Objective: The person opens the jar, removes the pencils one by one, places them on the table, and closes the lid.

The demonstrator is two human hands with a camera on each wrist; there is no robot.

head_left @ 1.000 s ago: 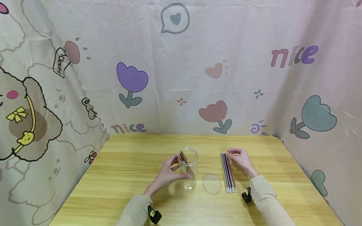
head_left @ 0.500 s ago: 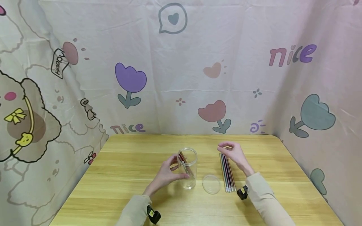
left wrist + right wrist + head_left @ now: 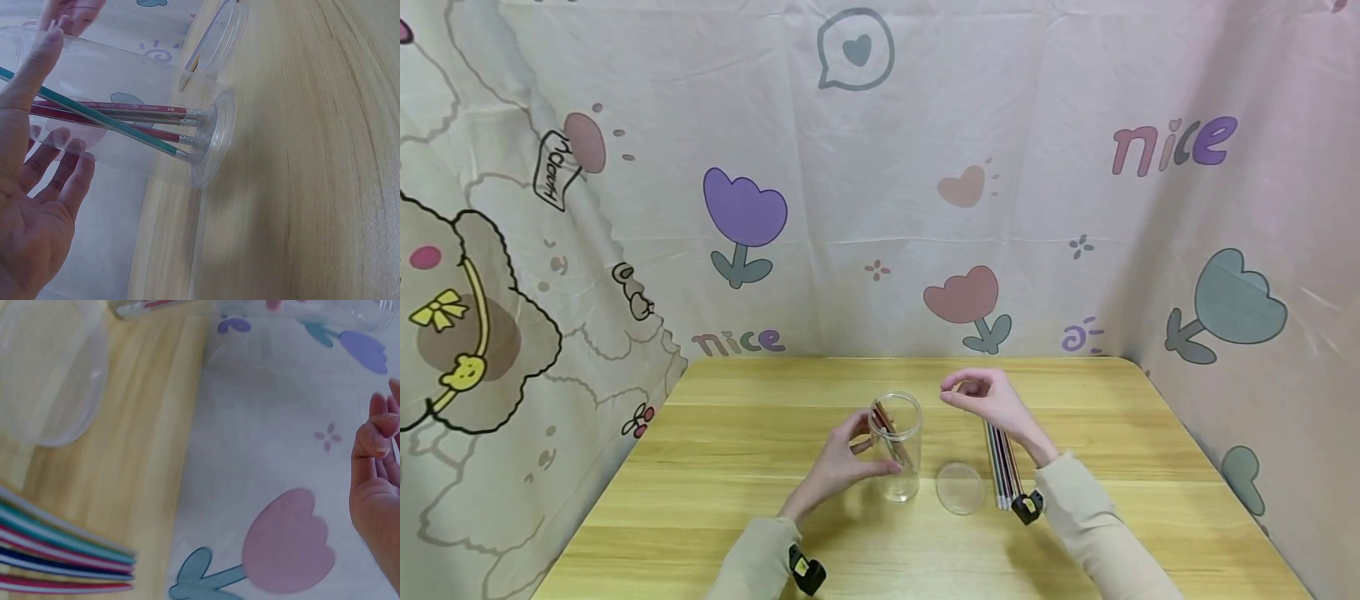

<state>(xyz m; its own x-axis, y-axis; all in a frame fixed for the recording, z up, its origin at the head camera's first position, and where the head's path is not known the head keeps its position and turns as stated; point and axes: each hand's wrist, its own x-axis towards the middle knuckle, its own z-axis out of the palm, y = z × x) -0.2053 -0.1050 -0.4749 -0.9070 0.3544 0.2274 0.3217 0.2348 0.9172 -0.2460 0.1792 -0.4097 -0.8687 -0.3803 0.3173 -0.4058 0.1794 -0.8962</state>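
My left hand point(image 3: 838, 467) holds a tall clear jar point(image 3: 910, 471) around its side; the jar stands upright on the table. Inside lean several pencils point(image 3: 140, 128), red, brown and teal, eraser ends at the bottom. My right hand point(image 3: 992, 400) is raised right of the jar's mouth, apart from it, thumb and bent fingers close together. I cannot tell whether anything sits between them; the right wrist view point(image 3: 378, 450) cuts off part of the hand. Below its forearm lies a row of coloured pencils point(image 3: 1000, 467), partly covered by the wrist.
A round clear lid point(image 3: 960, 489) lies flat between the jar and the pencil row. The wooden table point(image 3: 715, 500) reaches back to a printed cloth point(image 3: 865, 167) hanging behind it and at both sides. Each wrist wears a small black camera point(image 3: 807, 571).
My right hand has lifted off the far end of the pencil row and moved left toward the jar. My left hand keeps its hold on the jar. The view has shifted slightly.
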